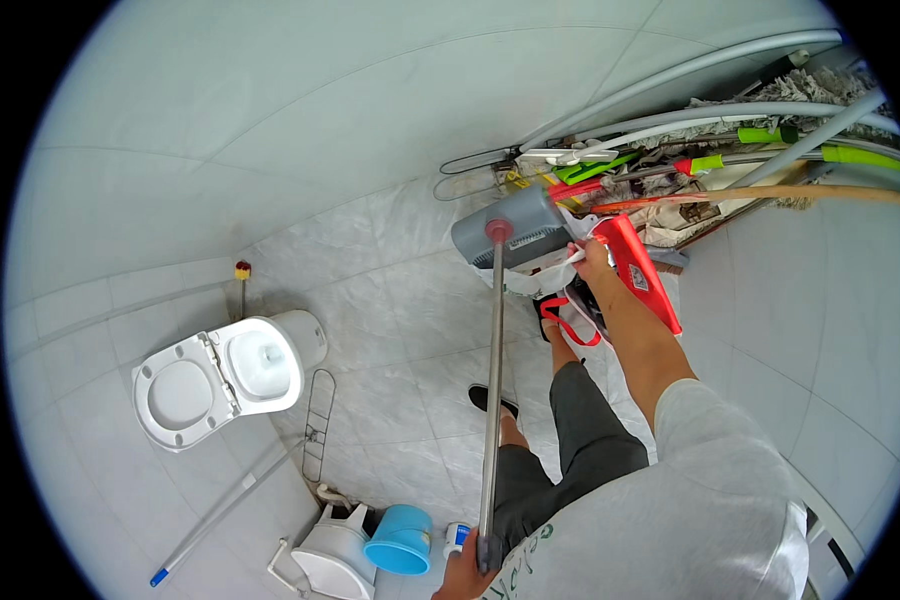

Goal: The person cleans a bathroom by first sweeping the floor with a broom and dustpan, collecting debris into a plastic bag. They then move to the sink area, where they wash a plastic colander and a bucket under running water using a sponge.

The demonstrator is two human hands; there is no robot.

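Note:
My left hand (464,572) is wrapped round the dark grip end of a metal pole at the lower edge. The pole runs up to a grey box-shaped head with a red joint, which looks like a long-handled dustpan (505,222). At the far end my right hand (592,258) is closed on a white strap or edge of a bag (545,278) beside the dustpan head. Against my right forearm stands a red panel-like thing (638,270), perhaps a bag's side. A red strap loop (578,325) hangs near my foot.
Mops and poles (730,120) lean crowded in the far right corner. An open toilet (260,362) stands left, a brush (242,272) behind it. Nearer are a flat mop frame (317,425), a white bin-like container (338,545) and a blue bucket (400,540).

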